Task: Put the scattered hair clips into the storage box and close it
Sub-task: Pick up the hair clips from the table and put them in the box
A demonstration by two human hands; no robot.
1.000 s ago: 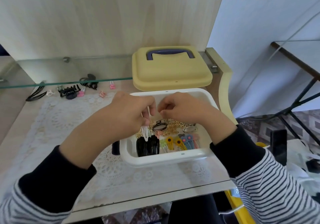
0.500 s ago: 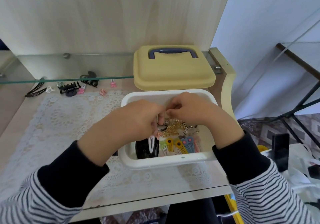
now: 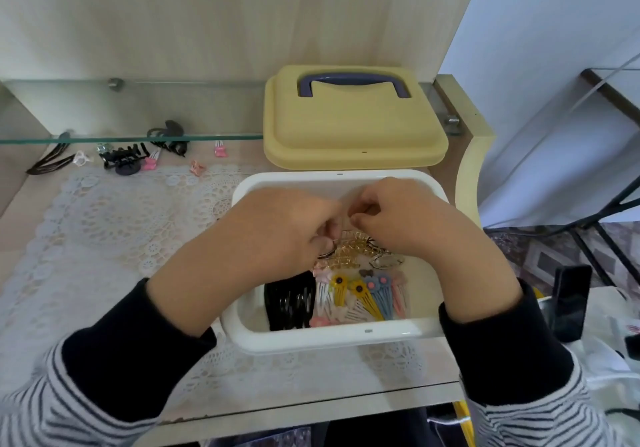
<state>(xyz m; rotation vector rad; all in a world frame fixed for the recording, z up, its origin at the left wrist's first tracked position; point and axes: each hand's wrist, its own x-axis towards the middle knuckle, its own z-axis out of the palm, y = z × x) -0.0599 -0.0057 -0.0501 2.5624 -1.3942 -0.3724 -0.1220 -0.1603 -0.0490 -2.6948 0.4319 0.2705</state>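
White plastic storage box [image 3: 332,337], open, stands on a lace mat [image 3: 114,225] near the front edge of the wooden table [image 3: 20,211].

Head view, contents: black clips [image 3: 289,299] at the front left; beside them a row of pastel snap clips [image 3: 367,296] with flower heads; gold claw clips [image 3: 349,256] in the middle.

Left hand [image 3: 277,228] and right hand [image 3: 398,218] hover over the box, fingertips curled inward and nearly meeting above the gold clips; whether either pinches a clip cannot be told.

Yellow lid [image 3: 349,128] with a purple handle [image 3: 349,81] lies just behind the box, apart from it.

Scattered clips on the table at the far left, under a glass shelf [image 3: 131,138]: a black claw clip [image 3: 123,159], small pink clips [image 3: 220,150], dark hair ties [image 3: 52,161].
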